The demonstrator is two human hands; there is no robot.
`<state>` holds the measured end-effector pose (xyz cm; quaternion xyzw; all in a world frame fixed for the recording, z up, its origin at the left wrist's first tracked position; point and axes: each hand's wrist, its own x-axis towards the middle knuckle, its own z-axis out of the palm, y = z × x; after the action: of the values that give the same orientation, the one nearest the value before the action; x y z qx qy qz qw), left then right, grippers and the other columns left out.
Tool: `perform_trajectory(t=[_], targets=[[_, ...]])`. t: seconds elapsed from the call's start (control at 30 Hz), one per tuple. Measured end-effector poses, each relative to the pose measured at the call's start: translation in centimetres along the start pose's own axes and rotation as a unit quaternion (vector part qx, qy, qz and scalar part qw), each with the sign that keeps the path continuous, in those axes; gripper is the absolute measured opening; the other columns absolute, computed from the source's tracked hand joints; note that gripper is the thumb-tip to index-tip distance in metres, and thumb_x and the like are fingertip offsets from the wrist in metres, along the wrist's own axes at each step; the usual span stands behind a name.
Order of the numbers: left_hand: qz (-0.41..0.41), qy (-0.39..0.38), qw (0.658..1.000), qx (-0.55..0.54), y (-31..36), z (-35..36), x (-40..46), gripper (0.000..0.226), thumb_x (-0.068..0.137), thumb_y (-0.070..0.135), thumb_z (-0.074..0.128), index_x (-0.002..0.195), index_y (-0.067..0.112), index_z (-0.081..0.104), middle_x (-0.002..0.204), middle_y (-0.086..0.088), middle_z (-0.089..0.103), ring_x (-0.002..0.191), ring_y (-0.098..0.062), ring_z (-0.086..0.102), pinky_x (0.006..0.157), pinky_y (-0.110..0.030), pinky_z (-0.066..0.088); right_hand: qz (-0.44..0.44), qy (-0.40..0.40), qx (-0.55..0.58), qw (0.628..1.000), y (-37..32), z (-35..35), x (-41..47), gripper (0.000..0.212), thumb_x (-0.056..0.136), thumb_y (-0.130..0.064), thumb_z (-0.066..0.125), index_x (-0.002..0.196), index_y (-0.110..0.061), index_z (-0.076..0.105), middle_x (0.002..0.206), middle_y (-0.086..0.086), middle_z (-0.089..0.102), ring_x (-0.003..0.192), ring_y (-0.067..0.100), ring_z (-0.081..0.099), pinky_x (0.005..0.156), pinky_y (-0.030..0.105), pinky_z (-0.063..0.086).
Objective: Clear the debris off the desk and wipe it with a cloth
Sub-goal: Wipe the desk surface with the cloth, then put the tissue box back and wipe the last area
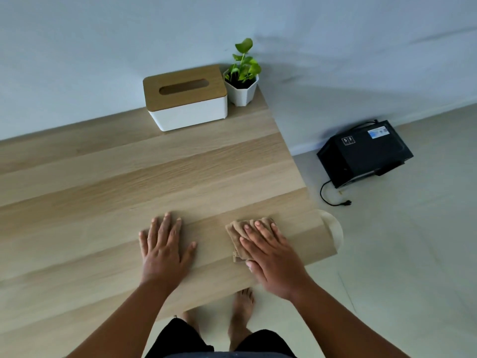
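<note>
A light wooden desk (160, 177) fills the left and middle of the head view. My right hand (271, 254) lies flat with straight fingers on a folded beige cloth (238, 228), pressing it onto the desk near the right edge. My left hand (165, 246) rests flat on the bare desk top to the left of the cloth, fingers spread. No debris shows on the desk surface.
A white tissue box with a wooden lid (185, 99) and a small potted plant (242, 78) stand at the desk's far right corner by the wall. A pale round bin (334, 228) sits below the desk's right edge. A black box with a cord (364, 153) lies on the floor.
</note>
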<state>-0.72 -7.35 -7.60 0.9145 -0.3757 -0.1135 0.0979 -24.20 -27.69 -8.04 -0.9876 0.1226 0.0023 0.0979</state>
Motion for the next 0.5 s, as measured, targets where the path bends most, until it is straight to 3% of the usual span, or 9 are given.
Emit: perform_trajectory(t=[0.33, 0.5], targets=[[-0.005, -0.088, 0.996, 0.029, 0.4, -2.7, 0.7, 0.085, 0.089, 0.074, 0.037, 0.160, 0.027, 0.028, 0.172, 0.000, 0.009, 0.159, -0.023, -0.003, 0.127, -0.054, 0.005, 0.089, 0.002, -0.006, 0.996, 6.5, -2.3, -2.5, 0.062, 0.099, -0.043, 0.047, 0.157, -0.021, 0.040, 0.171, -0.001, 0.017, 0.159, 0.025, 0.010, 0.123, 0.057, 0.022], [0.003, -0.094, 0.995, 0.014, 0.3, -3.2, 0.7, 0.084, 0.091, 0.072, 0.043, 0.161, 0.028, 0.028, 0.172, 0.000, 0.009, 0.159, -0.024, -0.002, 0.128, -0.052, 0.005, 0.150, 0.014, 0.034, 0.988, 5.0, -2.9, -1.4, 0.058, 0.091, -0.048, 0.054, 0.143, -0.022, 0.059, 0.161, 0.000, 0.042, 0.154, 0.028, 0.029, 0.123, 0.058, 0.024]])
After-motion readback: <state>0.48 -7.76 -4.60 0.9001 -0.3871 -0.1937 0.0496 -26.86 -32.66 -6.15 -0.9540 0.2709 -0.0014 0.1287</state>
